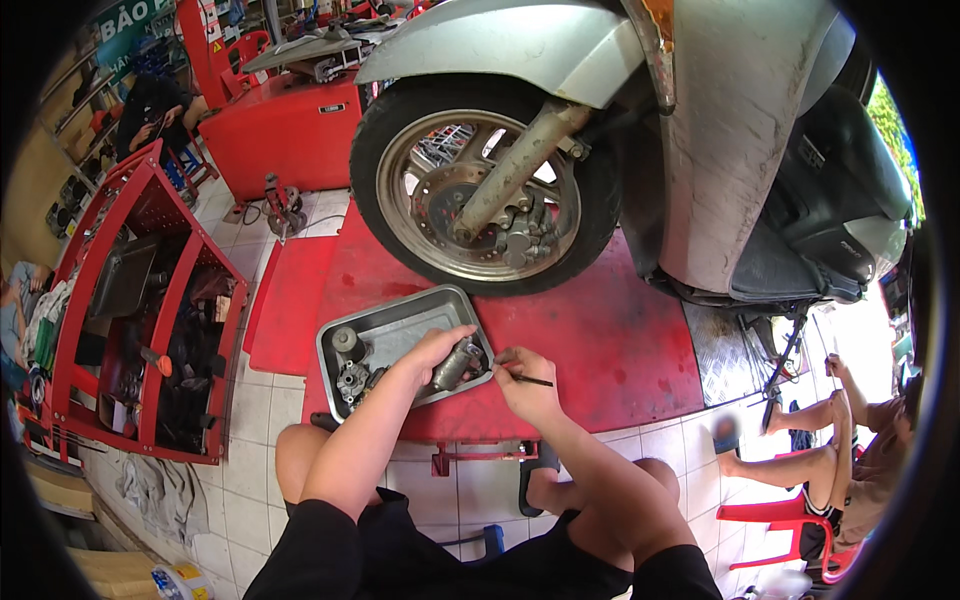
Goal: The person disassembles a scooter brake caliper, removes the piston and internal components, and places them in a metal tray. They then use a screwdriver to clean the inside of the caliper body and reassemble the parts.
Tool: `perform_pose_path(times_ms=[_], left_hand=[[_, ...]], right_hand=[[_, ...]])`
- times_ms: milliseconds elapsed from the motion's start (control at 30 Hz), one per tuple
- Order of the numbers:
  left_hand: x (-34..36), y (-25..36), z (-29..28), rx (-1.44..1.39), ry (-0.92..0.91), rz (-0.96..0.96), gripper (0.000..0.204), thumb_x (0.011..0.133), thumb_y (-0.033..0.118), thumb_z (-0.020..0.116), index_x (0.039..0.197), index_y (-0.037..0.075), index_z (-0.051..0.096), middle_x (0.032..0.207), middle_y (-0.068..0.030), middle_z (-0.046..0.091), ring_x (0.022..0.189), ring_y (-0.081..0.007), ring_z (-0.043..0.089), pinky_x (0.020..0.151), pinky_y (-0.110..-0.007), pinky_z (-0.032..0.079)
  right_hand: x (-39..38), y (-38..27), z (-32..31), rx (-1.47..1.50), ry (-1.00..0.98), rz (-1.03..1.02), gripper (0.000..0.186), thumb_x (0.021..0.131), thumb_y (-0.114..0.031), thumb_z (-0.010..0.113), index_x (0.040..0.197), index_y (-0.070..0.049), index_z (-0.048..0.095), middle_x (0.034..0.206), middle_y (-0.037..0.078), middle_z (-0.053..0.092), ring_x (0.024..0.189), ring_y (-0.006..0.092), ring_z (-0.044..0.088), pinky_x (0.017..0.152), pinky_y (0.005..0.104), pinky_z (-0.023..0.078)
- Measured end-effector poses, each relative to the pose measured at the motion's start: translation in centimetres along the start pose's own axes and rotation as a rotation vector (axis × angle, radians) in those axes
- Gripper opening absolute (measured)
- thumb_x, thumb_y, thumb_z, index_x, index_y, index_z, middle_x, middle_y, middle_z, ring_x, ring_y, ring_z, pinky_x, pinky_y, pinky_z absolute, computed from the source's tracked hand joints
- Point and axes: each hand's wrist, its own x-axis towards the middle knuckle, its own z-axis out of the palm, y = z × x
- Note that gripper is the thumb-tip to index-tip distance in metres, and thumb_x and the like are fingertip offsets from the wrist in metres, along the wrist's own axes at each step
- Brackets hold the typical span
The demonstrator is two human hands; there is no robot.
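My left hand (436, 350) is closed around a grey cylindrical metal part (458, 366), held over the right side of a metal tray (330, 378). Close beside it, my right hand (530, 396) pinches a thin dark stick-like tool (531, 380), whose exact kind I cannot make out. The tool's near end points toward the metal part, but whether they touch is not clear. In the tray's left part lie a round metal cylinder (346, 342) and a cast metal piece (352, 382). My left forearm partly hides other small parts there.
The tray rests on a red lift platform (620, 350) below the scooter's front wheel (485, 190). A red tool cart (150, 320) stands at the left, a red floor jack (284, 208) behind it. A person (850, 450) sits on a red chair at the right; another person (150, 110) is far left.
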Motion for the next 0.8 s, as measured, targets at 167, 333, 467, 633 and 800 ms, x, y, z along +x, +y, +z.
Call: perform_pose_path(times_ms=[167,333,467,633,800], left_hand=[[-0.1,0.2,0.2,-0.025,-0.052,0.026,0.044,0.090,0.042,0.067,0.094,-0.002,0.067,0.080,-0.0157,0.070,0.063,-0.0229,0.068,0.052,-0.034,0.058],[-0.1,0.4,0.5,0.029,-0.028,0.006,0.046,0.090,0.043,0.067,0.096,-0.003,0.067,0.080,-0.0160,0.070,0.062,-0.0229,0.068,0.051,-0.033,0.057],[-0.1,0.0,0.2,0.017,0.008,0.011,0.047,0.091,0.044,0.066,0.096,-0.002,0.067,0.079,-0.0156,0.069,0.062,-0.0238,0.068,0.050,-0.034,0.056],[-0.3,0.0,-1.2,-0.261,0.081,0.099,0.044,0.093,0.044,0.064,0.100,0.001,0.066,0.083,-0.0164,0.069,0.067,-0.0263,0.070,0.050,-0.036,0.055],[-4.4,3.0,-1.5,-0.586,-0.117,0.069,0.053,0.094,0.058,0.053,0.108,0.008,0.065,0.092,-0.0169,0.070,0.066,-0.0248,0.065,0.060,-0.039,0.055]], right_hand=[[0.1,0.3,0.3,0.030,0.012,-0.004,0.012,0.083,-0.007,0.068,0.094,-0.001,0.069,0.075,0.015,0.070,0.067,0.0212,0.071,0.065,0.0319,0.054],[0.4,0.0,0.4,0.051,0.024,-0.016,0.011,0.083,-0.008,0.068,0.092,-0.002,0.069,0.072,0.015,0.070,0.065,0.0230,0.070,0.064,0.0333,0.054],[0.4,-1.3,-0.5,0.026,0.003,-0.014,0.013,0.086,-0.009,0.068,0.094,0.001,0.068,0.071,0.014,0.070,0.065,0.0202,0.070,0.062,0.0306,0.053],[1.6,-2.4,-2.2,0.324,-0.050,0.008,0.027,0.097,-0.020,0.061,0.100,0.006,0.063,0.081,0.014,0.070,0.062,0.0160,0.068,0.055,0.0253,0.052],[3.8,-0.3,-4.2,0.407,-0.088,0.114,0.041,0.103,-0.033,0.053,0.100,0.007,0.061,0.078,0.013,0.067,0.054,0.0133,0.063,0.047,0.0217,0.048]])
